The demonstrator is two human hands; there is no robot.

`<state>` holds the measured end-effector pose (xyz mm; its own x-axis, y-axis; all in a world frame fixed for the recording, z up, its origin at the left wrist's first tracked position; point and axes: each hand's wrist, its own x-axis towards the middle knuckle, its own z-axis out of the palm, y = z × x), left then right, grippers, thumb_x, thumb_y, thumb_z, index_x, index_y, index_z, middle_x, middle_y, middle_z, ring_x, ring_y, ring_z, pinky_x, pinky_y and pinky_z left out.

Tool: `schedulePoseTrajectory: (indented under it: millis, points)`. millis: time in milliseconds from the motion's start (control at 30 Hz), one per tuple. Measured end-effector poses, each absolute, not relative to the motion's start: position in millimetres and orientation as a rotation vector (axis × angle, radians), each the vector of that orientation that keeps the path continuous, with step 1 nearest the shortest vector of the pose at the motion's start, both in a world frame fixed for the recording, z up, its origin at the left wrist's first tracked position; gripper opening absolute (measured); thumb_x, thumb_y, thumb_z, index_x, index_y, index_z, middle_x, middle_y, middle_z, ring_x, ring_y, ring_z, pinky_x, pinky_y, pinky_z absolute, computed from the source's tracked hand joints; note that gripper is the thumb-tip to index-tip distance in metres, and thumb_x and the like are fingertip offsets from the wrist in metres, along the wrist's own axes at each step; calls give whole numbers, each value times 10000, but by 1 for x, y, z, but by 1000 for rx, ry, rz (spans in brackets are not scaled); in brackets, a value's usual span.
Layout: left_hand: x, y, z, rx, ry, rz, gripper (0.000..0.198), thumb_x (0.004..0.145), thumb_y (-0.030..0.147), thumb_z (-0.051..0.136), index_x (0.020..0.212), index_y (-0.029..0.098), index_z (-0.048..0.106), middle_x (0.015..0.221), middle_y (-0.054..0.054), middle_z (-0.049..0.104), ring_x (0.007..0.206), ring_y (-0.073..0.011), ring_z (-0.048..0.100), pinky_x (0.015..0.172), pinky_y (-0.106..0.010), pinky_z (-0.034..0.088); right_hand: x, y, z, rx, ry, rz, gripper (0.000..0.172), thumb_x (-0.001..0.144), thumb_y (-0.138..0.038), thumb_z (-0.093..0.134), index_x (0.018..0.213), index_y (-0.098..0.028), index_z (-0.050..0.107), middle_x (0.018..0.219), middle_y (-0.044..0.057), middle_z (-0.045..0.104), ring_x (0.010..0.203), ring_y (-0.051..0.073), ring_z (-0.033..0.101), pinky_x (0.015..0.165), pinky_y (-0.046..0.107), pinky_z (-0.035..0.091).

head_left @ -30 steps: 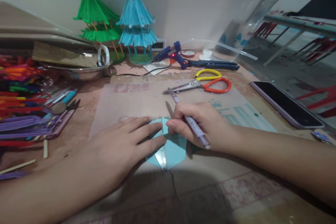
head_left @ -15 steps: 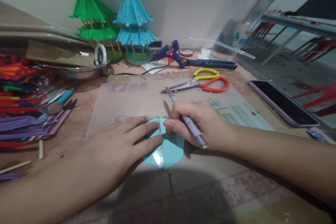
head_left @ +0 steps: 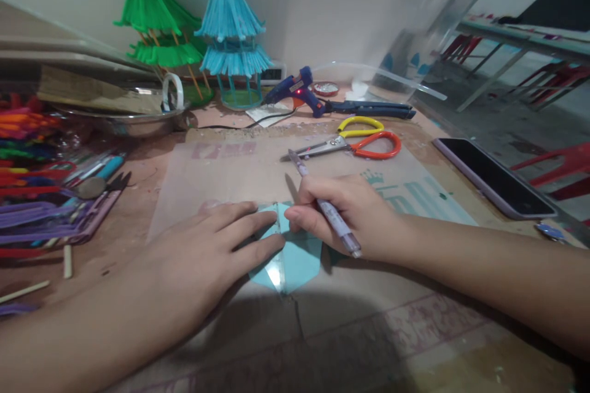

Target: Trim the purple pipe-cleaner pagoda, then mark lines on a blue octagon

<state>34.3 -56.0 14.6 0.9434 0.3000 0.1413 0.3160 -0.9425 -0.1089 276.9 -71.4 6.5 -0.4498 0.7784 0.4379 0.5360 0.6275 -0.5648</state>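
My left hand [head_left: 230,236] lies flat with its fingers spread, pressing on a clear ruler [head_left: 275,276] laid across a light-blue piece of paper with cut corners [head_left: 302,267]. On the right side of the same paper rests my right hand [head_left: 341,212], its thumb and fingers closed around a slim purple patterned pen [head_left: 336,221]. The pen slants across the hand, one end pointing away toward the scissors. Fingers cover part of the paper's far half. Just beyond the hands lies a pair of scissors [head_left: 338,144] with one yellow and one orange handle.
A blue glue gun [head_left: 295,91], pliers-like blue tool [head_left: 378,109] and two pagoda models, green [head_left: 154,6] and blue [head_left: 230,12], stand at the back. A phone [head_left: 493,177] lies right. Pipe cleaners [head_left: 27,218] and a metal bowl [head_left: 129,123] are left.
The whole view has shifted slightly, with things appearing a little higher and further left. Both hands keep their places on the paper and ruler.
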Motion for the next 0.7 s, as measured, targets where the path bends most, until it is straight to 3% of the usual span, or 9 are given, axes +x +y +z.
schedulePoseTrajectory:
  millis: [500, 700]
  points:
    - [32, -56, 11, -3004, -504, -207, 559, 898, 11, 378, 1396, 193, 554, 1397, -140, 627, 1238, -346, 620, 938, -563, 586, 276, -71, 8, -1045, -2166, 479, 271, 957, -309, 590, 715, -200, 534, 599, -15, 610, 533, 112, 535, 534, 223, 349]
    - [36, -54, 12, -3052, -556, -252, 415, 955, 74, 349, 1274, 131, 609, 1304, -147, 682, 1160, -290, 663, 938, -482, 603, 277, -71, 7, -1038, -2161, 466, 242, 945, -268, 589, 720, -197, 537, 597, -15, 613, 520, 106, 523, 532, 218, 354]
